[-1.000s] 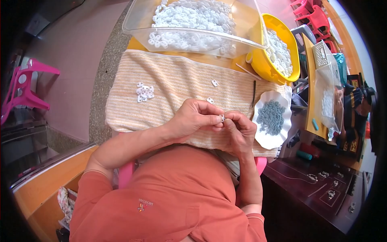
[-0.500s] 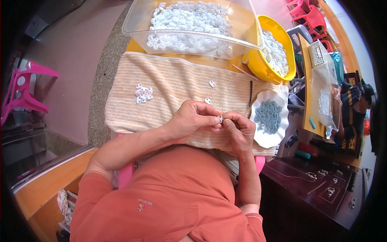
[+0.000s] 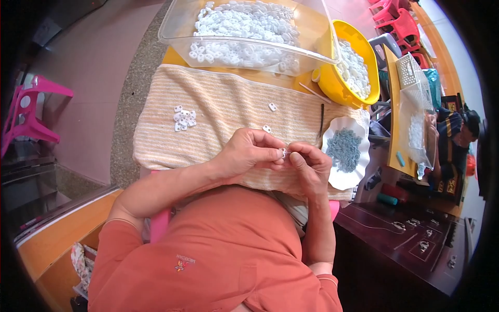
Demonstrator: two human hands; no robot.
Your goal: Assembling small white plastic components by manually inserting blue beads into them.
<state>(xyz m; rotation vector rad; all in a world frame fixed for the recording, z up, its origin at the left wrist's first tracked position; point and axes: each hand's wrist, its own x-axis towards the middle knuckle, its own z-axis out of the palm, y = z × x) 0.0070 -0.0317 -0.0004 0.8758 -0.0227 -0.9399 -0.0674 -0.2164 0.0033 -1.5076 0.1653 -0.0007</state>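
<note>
Over the striped towel, my left hand (image 3: 254, 150) pinches a small white plastic piece (image 3: 283, 152) between thumb and fingers. My right hand (image 3: 309, 162) meets it from the right, thumb and fingertips pressed together at the piece's edge; whatever they hold is too small to make out. Two loose white pieces with holes lie beyond my hands, one farther off (image 3: 272, 107) and one near my left fingers (image 3: 266, 128). To the left sits a little cluster of similar white pieces (image 3: 185, 118). A white scalloped dish (image 3: 339, 183) beside my right hand bears a heap of small grey-blue parts (image 3: 344, 151).
A clear plastic bin (image 3: 176, 44) of white pieces stands at the back, next to a yellow basin (image 3: 332, 78) with more. A thin black stick (image 3: 322, 120) lies on the towel (image 3: 208, 93). At far right, another person (image 3: 460, 127) sits by a second table (image 3: 397, 119).
My fingers have shifted slightly around the small white piece, the right fingertips moving a little apart from the left. The rest of the scene has only shifted slightly with the view.
</note>
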